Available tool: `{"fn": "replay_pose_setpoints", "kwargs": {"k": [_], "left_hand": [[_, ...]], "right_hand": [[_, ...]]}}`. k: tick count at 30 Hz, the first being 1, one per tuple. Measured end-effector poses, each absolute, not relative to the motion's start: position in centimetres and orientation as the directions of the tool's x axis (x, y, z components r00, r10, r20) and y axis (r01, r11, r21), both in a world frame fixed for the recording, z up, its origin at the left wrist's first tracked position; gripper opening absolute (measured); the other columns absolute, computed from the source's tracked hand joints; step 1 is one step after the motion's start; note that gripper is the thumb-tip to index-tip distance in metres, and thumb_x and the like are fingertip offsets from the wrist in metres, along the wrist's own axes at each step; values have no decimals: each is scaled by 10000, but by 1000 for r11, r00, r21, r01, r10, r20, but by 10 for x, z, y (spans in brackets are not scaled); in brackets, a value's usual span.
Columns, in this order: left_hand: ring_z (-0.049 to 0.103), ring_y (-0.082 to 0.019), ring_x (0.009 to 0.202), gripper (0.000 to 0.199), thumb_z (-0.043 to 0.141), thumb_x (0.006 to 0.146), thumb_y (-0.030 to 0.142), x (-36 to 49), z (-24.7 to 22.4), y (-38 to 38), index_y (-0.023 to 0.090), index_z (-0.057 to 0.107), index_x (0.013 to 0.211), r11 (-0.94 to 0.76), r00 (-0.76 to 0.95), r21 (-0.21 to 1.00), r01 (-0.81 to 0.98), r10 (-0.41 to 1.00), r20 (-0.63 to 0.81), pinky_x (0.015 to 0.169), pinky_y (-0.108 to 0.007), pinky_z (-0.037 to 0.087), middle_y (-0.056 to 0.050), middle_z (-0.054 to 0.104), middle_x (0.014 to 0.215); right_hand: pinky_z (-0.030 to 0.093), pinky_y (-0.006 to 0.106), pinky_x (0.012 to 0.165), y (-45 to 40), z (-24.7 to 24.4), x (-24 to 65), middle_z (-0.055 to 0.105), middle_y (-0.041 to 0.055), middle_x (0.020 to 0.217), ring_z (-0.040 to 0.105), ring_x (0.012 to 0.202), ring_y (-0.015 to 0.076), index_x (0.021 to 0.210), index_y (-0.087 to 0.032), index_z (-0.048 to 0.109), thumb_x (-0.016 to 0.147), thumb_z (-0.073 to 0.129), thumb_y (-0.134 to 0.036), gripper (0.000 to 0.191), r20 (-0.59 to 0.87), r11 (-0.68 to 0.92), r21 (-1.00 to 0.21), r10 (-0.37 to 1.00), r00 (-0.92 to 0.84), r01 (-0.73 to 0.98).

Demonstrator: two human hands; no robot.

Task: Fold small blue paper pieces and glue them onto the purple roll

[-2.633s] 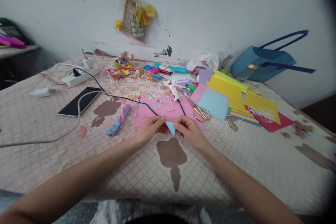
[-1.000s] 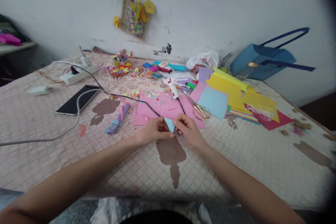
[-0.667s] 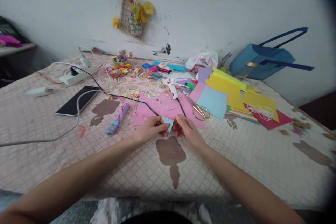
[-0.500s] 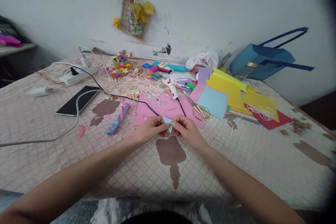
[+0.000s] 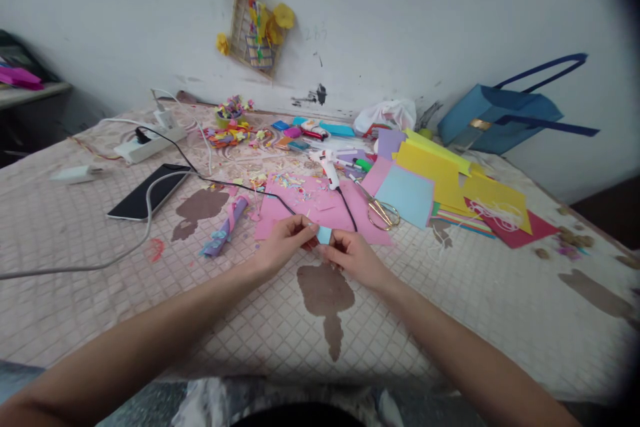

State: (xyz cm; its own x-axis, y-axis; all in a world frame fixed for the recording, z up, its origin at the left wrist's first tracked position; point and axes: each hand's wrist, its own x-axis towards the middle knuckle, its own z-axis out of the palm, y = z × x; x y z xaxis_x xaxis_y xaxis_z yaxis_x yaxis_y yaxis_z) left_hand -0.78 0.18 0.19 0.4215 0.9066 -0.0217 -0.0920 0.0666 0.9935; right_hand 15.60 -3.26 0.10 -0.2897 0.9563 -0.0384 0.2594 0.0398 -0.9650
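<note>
A small light blue piece of paper point(image 5: 324, 235) is pinched between my two hands, just above the table's middle. My left hand point(image 5: 293, 235) grips its left side with thumb and fingers. Its right side is held by my right hand point(image 5: 351, 255), whose fingers partly hide it. Behind them lies a pink sheet point(image 5: 320, 203) strewn with paper scraps. On that sheet rests a white glue gun point(image 5: 327, 169) with a black cord. Gold-handled scissors point(image 5: 383, 213) lie to the right. Left of my hands is a rolled purple paper point(image 5: 227, 230) with pink and blue trim.
A black tablet point(image 5: 149, 191), a power strip point(image 5: 150, 145) and cables occupy the left. Coloured sheets point(image 5: 435, 177), white string point(image 5: 495, 213) and a blue bag point(image 5: 495, 120) are at the right. A flower pot point(image 5: 231, 117) stands at the back.
The blue paper has been turned between my fingers, showing a squarer outline where a downward point showed before. My right fingers have shifted slightly lower on it.
</note>
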Motion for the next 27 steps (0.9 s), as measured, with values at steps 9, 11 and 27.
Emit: {"fn": "replay_pose_setpoints", "kwargs": {"k": [9, 11, 27], "left_hand": [[525, -96, 581, 243, 658, 720, 353, -9, 8, 3, 132, 564, 681, 42, 417, 998, -51, 909, -17, 583, -223, 424, 12, 574, 606], [534, -98, 586, 250, 645, 730, 366, -9, 8, 3, 133, 564, 692, 48, 421, 998, -40, 907, -27, 587, -225, 432, 10, 578, 612], [549, -84, 556, 265, 654, 726, 375, -9, 4, 4, 130, 553, 714, 140, 455, 990, -19, 883, -116, 568, -210, 447, 9, 597, 612]], "right_hand": [[353, 227, 467, -32, 6, 157, 486, -34, 575, 435, 512, 99, 675, -184, 525, 783, 597, -421, 270, 65, 106, -969, 981, -184, 222], [346, 224, 462, -31, 6, 157, 487, -36, 567, 426, 502, 95, 667, -183, 519, 786, 594, -423, 279, 59, 93, -974, 984, -168, 205], [357, 212, 453, -27, 0, 162, 502, -39, 559, 446, 488, 87, 704, -172, 557, 781, 607, -404, 250, -21, -15, -999, 987, -162, 36]]}}
